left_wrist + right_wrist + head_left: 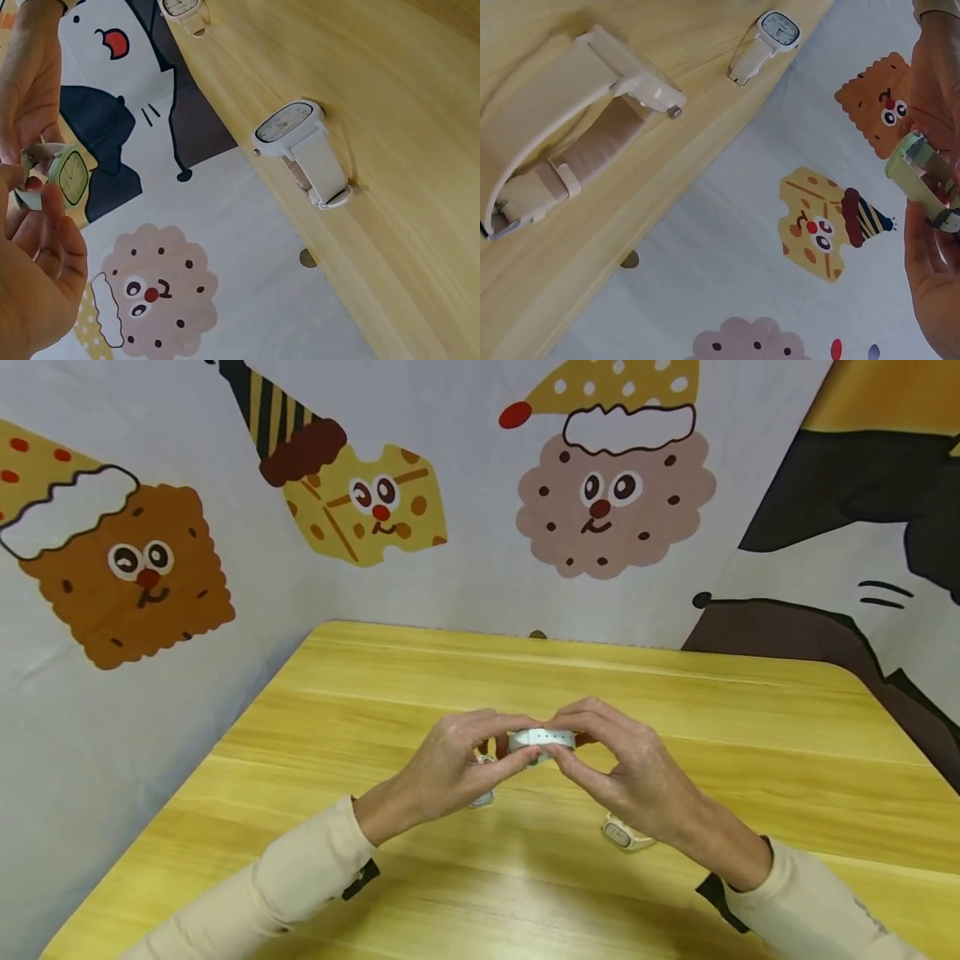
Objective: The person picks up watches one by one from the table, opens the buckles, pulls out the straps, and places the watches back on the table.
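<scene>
Pale green wristwatch (73, 177) is held above the counter (375, 693), left hand (450, 772) and right hand (637, 768) both pinching its looped strap (551, 737) between thumb and fingers. Steady, even finger pressure should avoid twisting the band. White wristwatch (486, 797) and cream wristwatch (617, 832) lie below, so elbow room seems better forward, toward the far edge.
</scene>
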A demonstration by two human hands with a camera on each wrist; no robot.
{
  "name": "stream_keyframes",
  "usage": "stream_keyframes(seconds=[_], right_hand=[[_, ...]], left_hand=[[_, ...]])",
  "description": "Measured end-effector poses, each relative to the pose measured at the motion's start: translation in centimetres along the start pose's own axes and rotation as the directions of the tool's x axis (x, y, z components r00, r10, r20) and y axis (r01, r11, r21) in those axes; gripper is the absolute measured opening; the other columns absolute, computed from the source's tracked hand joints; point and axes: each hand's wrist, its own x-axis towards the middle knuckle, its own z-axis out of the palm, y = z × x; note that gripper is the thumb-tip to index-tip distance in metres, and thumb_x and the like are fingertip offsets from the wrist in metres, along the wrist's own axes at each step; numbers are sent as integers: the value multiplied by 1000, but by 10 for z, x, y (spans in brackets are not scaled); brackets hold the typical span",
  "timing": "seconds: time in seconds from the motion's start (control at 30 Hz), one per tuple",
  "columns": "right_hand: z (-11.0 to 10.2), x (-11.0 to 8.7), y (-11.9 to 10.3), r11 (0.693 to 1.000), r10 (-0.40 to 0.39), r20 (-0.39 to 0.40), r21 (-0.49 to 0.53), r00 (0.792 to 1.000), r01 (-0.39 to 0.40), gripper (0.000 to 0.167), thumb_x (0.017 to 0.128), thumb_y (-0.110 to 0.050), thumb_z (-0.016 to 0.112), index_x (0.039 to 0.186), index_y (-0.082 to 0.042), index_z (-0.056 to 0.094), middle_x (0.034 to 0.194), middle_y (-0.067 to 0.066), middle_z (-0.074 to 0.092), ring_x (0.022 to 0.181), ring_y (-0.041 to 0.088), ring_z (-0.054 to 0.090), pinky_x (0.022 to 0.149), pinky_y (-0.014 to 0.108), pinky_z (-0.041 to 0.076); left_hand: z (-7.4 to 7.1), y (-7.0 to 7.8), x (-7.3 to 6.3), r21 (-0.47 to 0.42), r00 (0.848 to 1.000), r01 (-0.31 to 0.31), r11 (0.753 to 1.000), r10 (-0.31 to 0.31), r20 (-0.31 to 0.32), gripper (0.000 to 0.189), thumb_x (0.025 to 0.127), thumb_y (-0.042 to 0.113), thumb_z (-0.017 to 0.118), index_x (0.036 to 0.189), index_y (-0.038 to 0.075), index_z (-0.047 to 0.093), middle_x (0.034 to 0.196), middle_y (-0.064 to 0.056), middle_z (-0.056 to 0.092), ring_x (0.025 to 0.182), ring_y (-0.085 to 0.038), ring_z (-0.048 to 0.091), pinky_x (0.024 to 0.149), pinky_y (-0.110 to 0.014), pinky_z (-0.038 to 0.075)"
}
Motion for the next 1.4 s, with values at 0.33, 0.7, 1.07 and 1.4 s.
stream_keyframes(seconds=[0.33, 0.7, 1.07, 1.4], right_hand=[[-14, 1, 4, 998, -16, -180, 50, 984, 25, 21, 105, -17, 60, 105, 2, 70, 99, 12, 69, 89, 14, 68, 70, 21, 57], [-1, -3, 11, 1000, -2, -138, -6, 990, 1, 21, 92, 3, 72, 112, -1, 70, 104, 8, 70, 86, 18, 67, 70, 23, 57], [6, -1, 14, 1000, 22, -74, 14, 997, -21, 38, 81, 12, 78, 117, 1, 72, 115, 10, 69, 99, 26, 67, 79, 26, 57], [6, -3, 13, 999, -8, -74, -45, 997, 5, 23, 87, 3, 77, 110, 0, 74, 106, 6, 71, 93, 21, 66, 80, 21, 55]], left_hand=[[-10, -13, -12, -85, 985, 158, 984, -163, -58, 16, 93, 0, 72, 110, -2, 74, 90, -4, 73, 64, -9, 58, 54, -25, 51], [-10, -8, -10, -126, 985, 141, 982, -152, -82, 16, 94, -2, 71, 110, 0, 72, 89, -7, 73, 64, -12, 62, 56, -26, 54], [-4, -2, -10, -160, 984, 158, 974, -169, -58, 21, 93, -2, 72, 114, -2, 70, 99, -7, 74, 78, -10, 67, 63, -27, 58], [-5, -1, -11, -94, 983, 163, 982, -169, -65, 70, 80, 7, 88, 139, 2, 52, 123, -8, 64, 95, -18, 61, 71, -32, 57]])
